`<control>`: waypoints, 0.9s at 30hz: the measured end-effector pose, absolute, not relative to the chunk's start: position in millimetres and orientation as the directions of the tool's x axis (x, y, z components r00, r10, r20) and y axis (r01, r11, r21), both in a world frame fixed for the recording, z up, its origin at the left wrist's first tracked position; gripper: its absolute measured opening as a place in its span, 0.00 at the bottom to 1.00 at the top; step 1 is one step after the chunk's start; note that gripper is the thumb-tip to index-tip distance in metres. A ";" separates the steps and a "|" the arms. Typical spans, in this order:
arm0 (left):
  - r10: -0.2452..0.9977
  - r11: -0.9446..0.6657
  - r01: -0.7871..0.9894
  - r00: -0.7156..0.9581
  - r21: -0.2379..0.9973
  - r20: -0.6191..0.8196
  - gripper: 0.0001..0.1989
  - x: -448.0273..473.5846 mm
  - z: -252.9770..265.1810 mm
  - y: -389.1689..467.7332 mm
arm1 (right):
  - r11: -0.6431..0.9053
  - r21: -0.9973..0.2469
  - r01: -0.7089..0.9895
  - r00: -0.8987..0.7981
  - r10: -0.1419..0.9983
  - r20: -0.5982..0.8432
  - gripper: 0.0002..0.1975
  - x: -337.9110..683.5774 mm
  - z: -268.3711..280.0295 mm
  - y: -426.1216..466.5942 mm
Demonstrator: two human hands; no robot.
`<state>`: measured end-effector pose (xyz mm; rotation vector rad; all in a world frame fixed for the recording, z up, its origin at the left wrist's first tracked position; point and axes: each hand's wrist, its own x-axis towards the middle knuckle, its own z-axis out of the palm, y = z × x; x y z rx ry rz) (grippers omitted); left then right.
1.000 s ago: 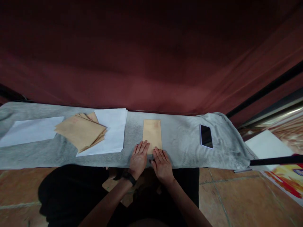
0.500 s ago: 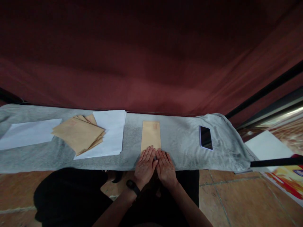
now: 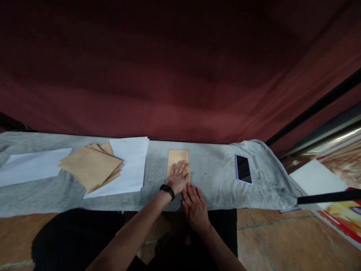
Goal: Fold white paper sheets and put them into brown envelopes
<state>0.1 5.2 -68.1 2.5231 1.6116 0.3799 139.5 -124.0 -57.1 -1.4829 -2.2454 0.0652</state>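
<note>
A tan paper envelope with faint red print near its top right corner lies upright on the grey cloth in front of me. Flat across its middle rests my left hand, fingers stretched out, a black band on the wrist. My right hand lies lower, its extended fingertips at the envelope's near right corner and on the cloth. Both hands cover the envelope's lower part.
Left of the envelope, a fanned pile of tan envelopes overlaps a stack of white paper. Further left lies another white sheet. A phone is on the grey cloth at right. Beyond hangs a dark red curtain.
My left hand has slid forward from the envelope's near edge to its middle. The right hand stays near the bottom edge. The view has tilted slightly.
</note>
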 end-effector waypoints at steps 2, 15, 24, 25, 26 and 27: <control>0.906 -0.421 0.873 0.393 0.248 0.157 0.30 4.0 -70.9 26.4 | 0.419 -0.274 0.866 -0.323 0.886 0.333 0.26 139.3 -55.2 -124.0; 0.885 -0.466 0.848 0.445 0.250 0.139 0.29 -23.3 -71.7 -8.2 | 0.431 -0.265 0.863 -0.325 0.874 0.362 0.26 138.7 -56.7 -122.9; 0.944 -0.204 0.820 0.020 0.535 0.330 0.28 -37.2 -80.8 -90.9 | 0.388 -0.220 0.895 -0.296 0.885 0.359 0.26 133.3 -63.7 -124.2; 0.956 -0.143 0.782 -0.049 0.607 0.289 0.28 -34.9 -75.1 -88.8 | 0.371 -0.220 0.902 -0.282 0.893 0.352 0.25 130.8 -64.5 -124.6; 0.966 -0.072 0.727 -0.119 0.683 0.229 0.28 -32.9 -68.7 -84.8 | 0.351 -0.223 0.910 -0.262 0.900 0.347 0.25 127.6 -65.4 -125.0; 0.971 0.003 0.660 -0.183 0.751 0.157 0.29 -31.6 -62.3 -79.5 | 0.330 -0.228 0.916 -0.241 0.907 0.344 0.25 123.7 -66.3 -125.3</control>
